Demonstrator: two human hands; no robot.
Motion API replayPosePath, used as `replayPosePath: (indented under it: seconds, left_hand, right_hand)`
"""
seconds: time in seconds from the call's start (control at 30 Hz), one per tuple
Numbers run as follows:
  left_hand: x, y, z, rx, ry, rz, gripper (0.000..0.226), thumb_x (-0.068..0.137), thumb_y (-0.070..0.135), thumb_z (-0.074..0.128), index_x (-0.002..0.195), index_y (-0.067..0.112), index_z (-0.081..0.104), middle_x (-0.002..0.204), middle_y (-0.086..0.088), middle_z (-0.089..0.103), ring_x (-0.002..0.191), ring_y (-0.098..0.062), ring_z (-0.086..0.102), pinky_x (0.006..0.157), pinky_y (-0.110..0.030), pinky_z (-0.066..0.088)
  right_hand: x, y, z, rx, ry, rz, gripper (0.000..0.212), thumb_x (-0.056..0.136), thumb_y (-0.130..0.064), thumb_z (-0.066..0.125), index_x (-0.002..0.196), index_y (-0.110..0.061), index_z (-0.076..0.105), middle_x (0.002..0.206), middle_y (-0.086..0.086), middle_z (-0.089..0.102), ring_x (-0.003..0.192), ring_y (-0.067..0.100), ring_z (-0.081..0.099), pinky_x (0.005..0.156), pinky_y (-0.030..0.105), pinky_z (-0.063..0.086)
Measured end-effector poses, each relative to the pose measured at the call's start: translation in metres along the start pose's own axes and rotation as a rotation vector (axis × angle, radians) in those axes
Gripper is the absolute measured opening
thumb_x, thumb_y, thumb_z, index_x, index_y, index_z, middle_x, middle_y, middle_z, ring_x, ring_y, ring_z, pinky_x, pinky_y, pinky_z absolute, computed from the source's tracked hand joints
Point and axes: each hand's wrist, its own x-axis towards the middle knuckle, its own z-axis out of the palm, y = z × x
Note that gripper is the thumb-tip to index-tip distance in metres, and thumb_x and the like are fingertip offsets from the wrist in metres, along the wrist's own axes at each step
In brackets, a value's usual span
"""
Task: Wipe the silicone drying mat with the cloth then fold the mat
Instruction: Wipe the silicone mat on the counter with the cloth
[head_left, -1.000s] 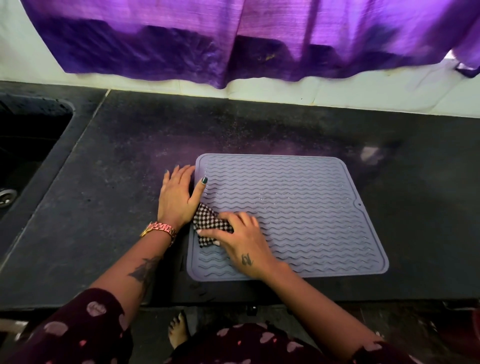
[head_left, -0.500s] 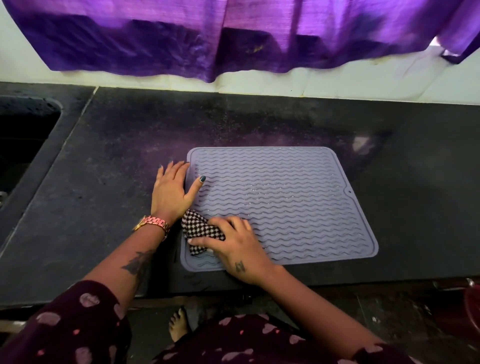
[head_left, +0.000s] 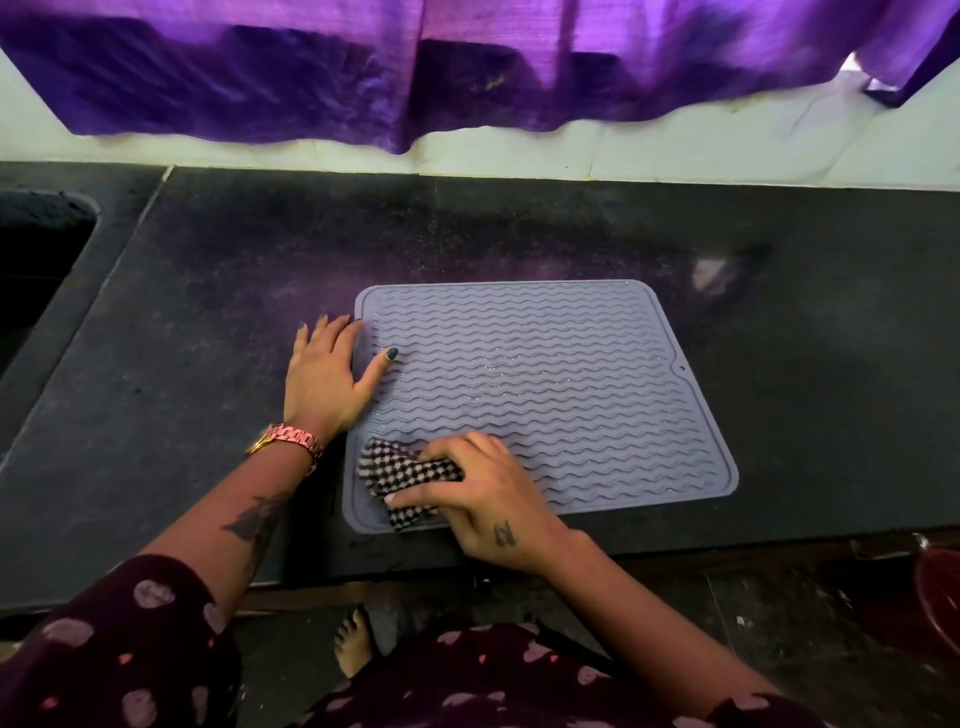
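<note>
Our right hand (head_left: 483, 499) grips cloth (head_left: 410, 475) on mat (head_left: 545, 395) near corner; left hand (head_left: 327, 379) flat, pinning edge. Risk: mat slides on desk (head_left: 208, 415) if pin slackens.

I can read no text, label, brand or number anywhere in my view. On the back of the right hand (head_left: 488, 499) there is a small dark tattoo (head_left: 504, 534); it looks like two short marks or letters, but it is too small for me to read. The left forearm has a bigger tattoo (head_left: 258, 519), which is a figure and not writing.
</note>
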Motion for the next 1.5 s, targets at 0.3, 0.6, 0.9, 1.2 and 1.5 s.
replayPosePath:
  seconds: [0.3,0.6,0.9,1.2,1.5]
  left_hand:
    - [-0.001,0.002,-0.001,0.024,0.005,-0.008,0.073,0.088,0.060,0.027,0.134,0.007,0.047,0.142,-0.014,0.045,0.138,-0.031,0.030,0.118,-0.046,0.012]
    - [-0.003,0.005,-0.003,0.034,-0.008,-0.011,0.073,0.088,0.059,0.027,0.135,0.007,0.047,0.143,-0.015,0.045,0.139,-0.031,0.029,0.118,-0.045,0.011]
    - [-0.004,0.007,-0.005,0.008,0.009,0.001,0.072,0.087,0.057,0.029,0.132,0.005,0.050,0.140,-0.017,0.047,0.137,-0.033,0.032,0.118,-0.046,0.011]
    - [-0.003,0.005,-0.003,0.014,-0.004,0.001,0.077,0.086,0.063,0.022,0.135,0.009,0.047,0.143,-0.014,0.044,0.139,-0.031,0.029,0.119,-0.043,0.008]
    - [0.002,0.004,-0.001,0.052,-0.068,-0.045,0.086,0.079,0.072,0.012,0.141,0.019,0.038,0.151,-0.008,0.033,0.144,-0.028,0.015,0.117,-0.049,-0.002]
  right_hand:
    - [-0.025,0.016,-0.006,-0.051,0.127,0.167,0.036,0.083,-0.023,0.059,0.117,-0.036,0.062,0.109,0.009,0.054,0.095,0.023,0.048,0.078,0.030,0.039]
    - [-0.029,0.028,-0.010,-0.140,0.176,0.321,0.039,0.080,-0.023,0.064,0.118,-0.031,0.062,0.103,0.009,0.053,0.092,0.025,0.050,0.074,0.033,0.046]
    - [-0.001,0.047,-0.012,-0.285,0.121,0.265,0.054,0.085,-0.008,0.058,0.130,-0.036,0.050,0.128,0.006,0.054,0.105,0.027,0.051,0.088,0.043,0.041]
    - [0.025,0.071,-0.023,-0.241,0.205,0.244,0.062,0.082,0.002,0.047,0.136,-0.029,0.044,0.121,-0.001,0.059,0.104,0.020,0.047,0.089,0.039,0.035]
    - [0.046,0.093,-0.033,-0.128,0.115,0.209,0.052,0.087,-0.004,0.041,0.131,-0.029,0.052,0.123,0.004,0.059,0.107,0.025,0.048,0.089,0.040,0.034]
